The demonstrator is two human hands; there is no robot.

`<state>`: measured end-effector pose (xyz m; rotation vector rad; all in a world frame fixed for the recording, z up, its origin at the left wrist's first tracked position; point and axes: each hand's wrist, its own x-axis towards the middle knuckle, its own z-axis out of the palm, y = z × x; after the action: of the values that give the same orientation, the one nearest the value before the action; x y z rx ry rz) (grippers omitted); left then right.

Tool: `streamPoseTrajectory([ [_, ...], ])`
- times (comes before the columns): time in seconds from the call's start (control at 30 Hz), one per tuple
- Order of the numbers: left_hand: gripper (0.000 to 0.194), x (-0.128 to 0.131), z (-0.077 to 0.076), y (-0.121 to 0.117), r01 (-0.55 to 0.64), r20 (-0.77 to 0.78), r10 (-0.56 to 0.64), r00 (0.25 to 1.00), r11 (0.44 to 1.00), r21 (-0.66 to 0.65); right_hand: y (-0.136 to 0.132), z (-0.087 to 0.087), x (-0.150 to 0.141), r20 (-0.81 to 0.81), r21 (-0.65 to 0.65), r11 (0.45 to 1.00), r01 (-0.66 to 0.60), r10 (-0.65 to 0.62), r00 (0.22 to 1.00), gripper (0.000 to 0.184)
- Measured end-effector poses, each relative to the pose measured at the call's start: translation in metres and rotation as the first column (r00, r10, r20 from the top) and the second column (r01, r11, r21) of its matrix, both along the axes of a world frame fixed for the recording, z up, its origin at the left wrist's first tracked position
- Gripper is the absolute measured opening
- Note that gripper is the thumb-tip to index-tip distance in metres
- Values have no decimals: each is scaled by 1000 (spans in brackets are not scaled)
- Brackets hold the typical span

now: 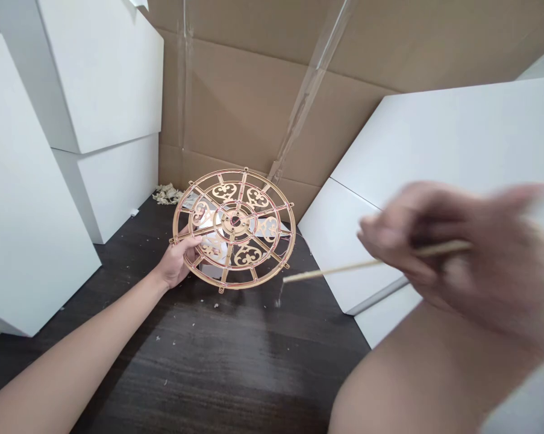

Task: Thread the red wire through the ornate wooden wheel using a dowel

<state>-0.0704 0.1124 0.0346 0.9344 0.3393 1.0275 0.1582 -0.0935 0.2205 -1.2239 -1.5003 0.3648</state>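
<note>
A round laser-cut wooden wheel (235, 222) with spokes, heart-like scroll fretwork and thin pinkish lines along its parts stands tilted above the tabletop. My left hand (176, 260) grips its lower left rim, with the fingers hidden behind the wheel. To the right, my right hand (452, 253) is motion-blurred and pinches a thin wooden stick (375, 263). The stick's far tip points toward the wheel's right rim and stops just short of it, apart from the wood.
A dark wood-grain tabletop (217, 355) lies beneath, scattered with small crumbs. A tuft of wood shavings (167, 194) sits near the back. Large white boxes (104, 108) stand on the left, white panels (434, 163) lean on the right, and taped cardboard (253, 102) forms the back.
</note>
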Motion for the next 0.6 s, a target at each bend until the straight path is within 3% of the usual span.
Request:
streamPoseTrajectory([
  [0.1,64,0,-2,1,-6,7,6,1000,1000,-5,23,-4,-16,170,-5,992,-124,123,978,60],
  [0.3,70,0,-4,2,11,-6,-11,1000,999,39,71,-23,-9,152,-167,974,-151,176,973,71],
  [0.5,66,1,-2,0,-1,22,1,1000,1000,18,69,-24,-6,93,-76,990,-116,123,988,68],
  [0.6,65,0,-1,0,5,24,-5,1000,1000,13,71,-26,-3,123,-115,988,-99,113,986,67],
])
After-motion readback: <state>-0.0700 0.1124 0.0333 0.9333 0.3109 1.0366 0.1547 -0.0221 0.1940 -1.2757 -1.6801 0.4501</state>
